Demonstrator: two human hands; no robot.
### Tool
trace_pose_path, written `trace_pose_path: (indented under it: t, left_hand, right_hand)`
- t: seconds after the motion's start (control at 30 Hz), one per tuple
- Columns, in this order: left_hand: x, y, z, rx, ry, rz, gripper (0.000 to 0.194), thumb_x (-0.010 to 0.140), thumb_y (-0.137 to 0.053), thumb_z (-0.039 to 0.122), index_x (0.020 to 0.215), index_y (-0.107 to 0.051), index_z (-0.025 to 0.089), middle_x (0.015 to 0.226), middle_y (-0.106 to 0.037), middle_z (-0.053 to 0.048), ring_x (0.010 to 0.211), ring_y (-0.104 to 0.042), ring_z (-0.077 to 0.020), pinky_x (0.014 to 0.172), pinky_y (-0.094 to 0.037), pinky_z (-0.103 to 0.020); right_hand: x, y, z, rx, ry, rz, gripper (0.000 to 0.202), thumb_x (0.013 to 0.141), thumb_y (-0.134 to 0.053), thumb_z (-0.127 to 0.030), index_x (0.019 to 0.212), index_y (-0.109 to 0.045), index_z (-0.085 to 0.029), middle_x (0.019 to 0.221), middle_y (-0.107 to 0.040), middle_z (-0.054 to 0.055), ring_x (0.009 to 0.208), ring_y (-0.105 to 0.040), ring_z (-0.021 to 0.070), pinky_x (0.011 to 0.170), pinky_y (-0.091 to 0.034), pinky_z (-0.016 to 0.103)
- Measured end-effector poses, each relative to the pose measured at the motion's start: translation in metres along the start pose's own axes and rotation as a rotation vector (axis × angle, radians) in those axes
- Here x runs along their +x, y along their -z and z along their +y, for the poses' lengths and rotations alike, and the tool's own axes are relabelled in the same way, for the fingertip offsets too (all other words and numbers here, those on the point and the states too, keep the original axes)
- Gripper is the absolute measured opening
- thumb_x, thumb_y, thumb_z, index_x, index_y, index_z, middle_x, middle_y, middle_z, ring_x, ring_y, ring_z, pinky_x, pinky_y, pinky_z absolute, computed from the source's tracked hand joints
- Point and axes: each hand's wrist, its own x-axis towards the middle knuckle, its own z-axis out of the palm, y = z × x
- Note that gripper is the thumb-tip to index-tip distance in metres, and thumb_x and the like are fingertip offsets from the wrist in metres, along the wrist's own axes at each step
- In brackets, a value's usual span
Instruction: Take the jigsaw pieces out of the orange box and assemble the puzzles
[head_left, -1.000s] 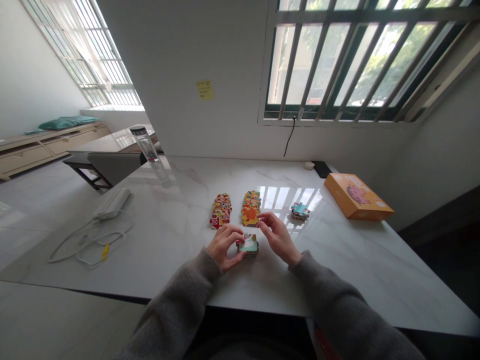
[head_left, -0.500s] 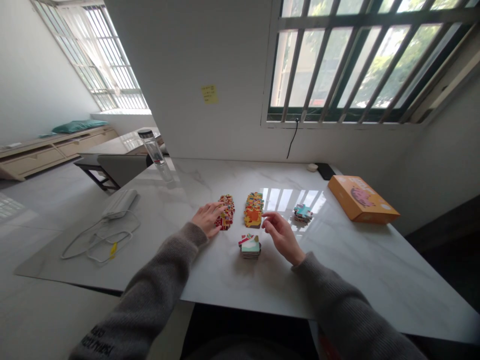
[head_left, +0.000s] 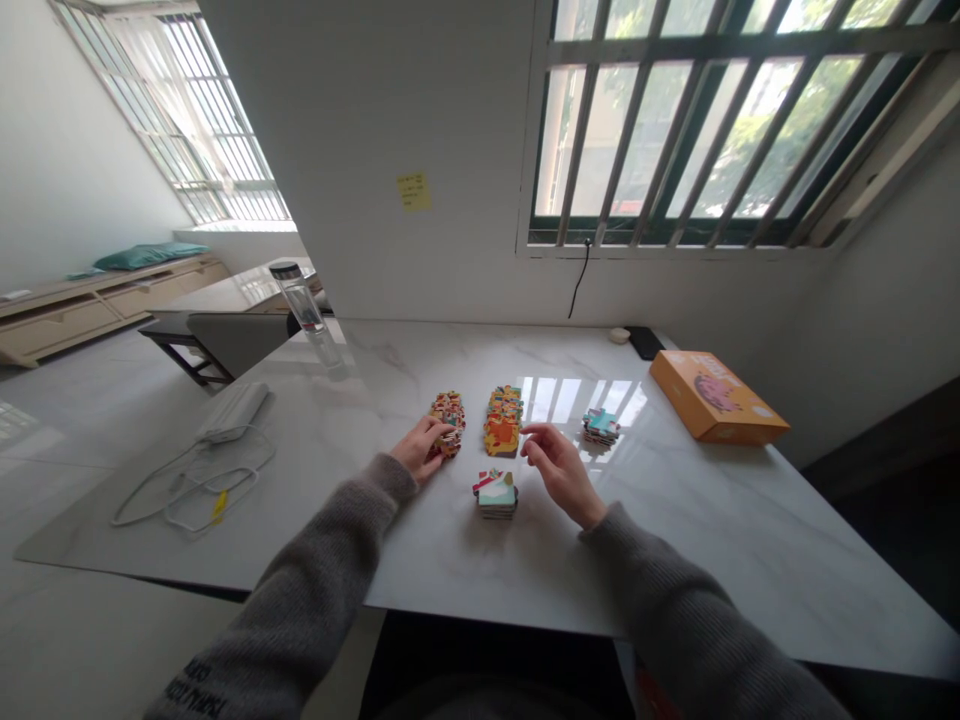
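Off the stack nearest the front edge of the tabletop, my left hand has moved to the red puzzle row, fingers bent, maybe pinching, I can't tell, so soft touches should keep it neat.

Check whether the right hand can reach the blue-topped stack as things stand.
Likely yes: the right hand looks close by, and only tabletop shows between it and the blue-topped stack.

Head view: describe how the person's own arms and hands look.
The left sleeve and right sleeve are grey knit, reaching the wrists; the left one bears dark lettering, too unclear to read. The left hand and right hand wear no gloves.
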Motion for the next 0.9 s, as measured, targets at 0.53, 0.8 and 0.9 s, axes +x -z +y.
trace_pose_path:
  t: [0.53, 0.8, 0.9]
  left_hand:
    - [0.059, -0.024, 0.119, -0.559, -0.052, -0.042, 0.041, 0.085, -0.068, 0.021, 0.125, -0.058, 0.018, 0.115, -0.061, -0.010, 0.097, -0.065, -0.0191, 0.088, -0.056, -0.034]
    - [0.037, -0.022, 0.061, -0.389, 0.070, 0.375, 0.017, 0.094, -0.054, 0.025, 0.104, -0.065, 0.016, 0.092, -0.064, -0.006, 0.080, -0.062, -0.0155, 0.070, -0.050, -0.027]
    - [0.028, -0.023, 0.049, -0.328, 0.053, 0.359, 0.015, 0.091, -0.055, 0.022, 0.099, -0.067, 0.016, 0.091, -0.065, -0.007, 0.078, -0.061, -0.0157, 0.065, -0.048, -0.026]
  right_hand:
    - [0.004, 0.007, -0.007, 0.052, 0.064, -0.039, 0.041, 0.093, -0.059, -0.045, 0.128, -0.051, -0.026, 0.112, -0.066, 0.007, 0.092, -0.064, 0.0196, 0.084, -0.055, 0.036]
    - [0.003, 0.043, 0.023, -0.164, -0.259, -0.017, 0.036, 0.082, -0.067, -0.049, 0.102, -0.060, -0.020, 0.080, -0.069, 0.003, 0.073, -0.066, 0.0203, 0.068, -0.054, 0.035]
    - [0.000, 0.050, 0.033, -0.489, -0.265, -0.026, 0.029, 0.085, -0.063, -0.046, 0.098, -0.064, -0.020, 0.075, -0.067, 0.003, 0.071, -0.063, 0.0212, 0.070, -0.051, 0.036]
